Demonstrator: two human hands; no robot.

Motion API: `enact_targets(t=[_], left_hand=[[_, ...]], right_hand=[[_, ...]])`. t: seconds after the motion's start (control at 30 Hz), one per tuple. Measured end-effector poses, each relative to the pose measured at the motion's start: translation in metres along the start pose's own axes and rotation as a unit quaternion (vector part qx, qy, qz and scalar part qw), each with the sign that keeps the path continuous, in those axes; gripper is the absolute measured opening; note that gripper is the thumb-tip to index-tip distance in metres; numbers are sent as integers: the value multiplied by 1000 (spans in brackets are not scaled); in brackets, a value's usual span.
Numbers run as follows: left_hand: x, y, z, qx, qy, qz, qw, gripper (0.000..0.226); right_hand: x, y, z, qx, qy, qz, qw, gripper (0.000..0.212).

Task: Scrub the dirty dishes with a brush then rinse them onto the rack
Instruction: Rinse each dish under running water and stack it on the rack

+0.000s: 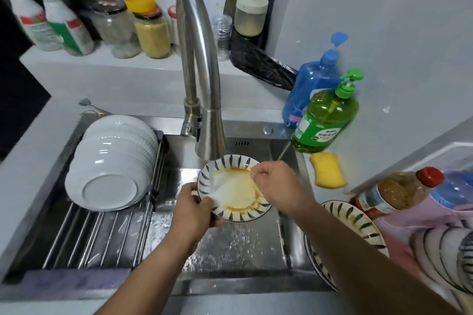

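Both forearms are bare to the frame's edge; the left hand (190, 208) and right hand (277, 186) wear no gloves, rings or watch.

A home kitchen is indicated by a steel sink (256, 250) under a curved tap (202, 64), a roll-up rack (102, 238) over the sink's left side stacked with white bowls (112, 161), detergent bottles (325, 117) at its back right corner, and food jars (151, 30) lined along the ledge behind.

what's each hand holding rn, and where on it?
Left hand grips the stained plate at its lower-left rim, under the faucet. Right hand pinches a thin brush handle; the head isn't visible.
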State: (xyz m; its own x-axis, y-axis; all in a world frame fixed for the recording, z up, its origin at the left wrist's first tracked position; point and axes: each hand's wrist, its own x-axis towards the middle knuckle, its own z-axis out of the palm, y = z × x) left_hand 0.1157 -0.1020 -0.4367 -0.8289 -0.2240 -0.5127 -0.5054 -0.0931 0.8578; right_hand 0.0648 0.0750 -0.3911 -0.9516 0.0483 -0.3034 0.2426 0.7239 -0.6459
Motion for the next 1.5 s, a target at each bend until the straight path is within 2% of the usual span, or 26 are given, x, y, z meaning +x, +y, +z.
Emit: enact_targets(t=[0.13, 0.23, 0.37, 0.43, 0.57, 0.67, 0.73, 0.8, 0.87, 0.97, 1.1, 1.2, 1.3, 1.43, 1.5], left_hand=[[4, -7, -25, -7, 48, 30, 998, 35], [7, -10, -36, -33, 72, 39, 996, 38], [9, -11, -42, -96, 78, 19, 992, 39], [10, -11, -41, -129, 72, -7, 989, 39], [12, -12, -36, -174, 52, -63, 981, 43], [10, -13, -38, -191, 25, -102, 976, 38], [6, -14, -38, -193, -27, -130, 972, 36], [1, -17, -37, -185, -61, -136, 971, 38], [-1, -18, -37, -196, -63, -127, 970, 42], [1, -10, -42, -188, -50, -120, 973, 45], [12, 1, -63, -91, -54, -109, 988, 34], [24, 6, -75, -54, -58, -109, 991, 26], [23, 0, -70, -124, -34, -103, 986, 24], [1, -18, -41, -179, -24, -41, 983, 52], [-1, -24, -32, -180, 5, -21, 983, 57]], right_hand=[[1, -5, 24, 23, -4, -1, 1000, 16], [3, -5, 38, 47, 34, 11, 998, 3], [3, -9, 44, 38, 66, 34, 997, 23], [3, -10, 45, 49, 41, 37, 997, 25], [4, -9, 46, 74, -20, 54, 996, 7], [4, -1, 54, 138, -44, 110, 983, 15], [2, 4, 63, 160, -48, 137, 976, 15], [0, 7, 72, 184, -53, 151, 970, 14], [-1, 9, 80, 204, -57, 154, 965, 11], [5, 13, 88, 158, -40, 132, 978, 14], [26, 16, 88, 98, -46, 101, 989, 19], [27, 15, 84, 177, -105, 108, 973, 26], [14, 15, 99, 238, -117, 155, 952, 25], [-1, 8, 129, 378, -117, 224, 890, 18], [-3, 6, 132, 375, -121, 208, 895, 16]])
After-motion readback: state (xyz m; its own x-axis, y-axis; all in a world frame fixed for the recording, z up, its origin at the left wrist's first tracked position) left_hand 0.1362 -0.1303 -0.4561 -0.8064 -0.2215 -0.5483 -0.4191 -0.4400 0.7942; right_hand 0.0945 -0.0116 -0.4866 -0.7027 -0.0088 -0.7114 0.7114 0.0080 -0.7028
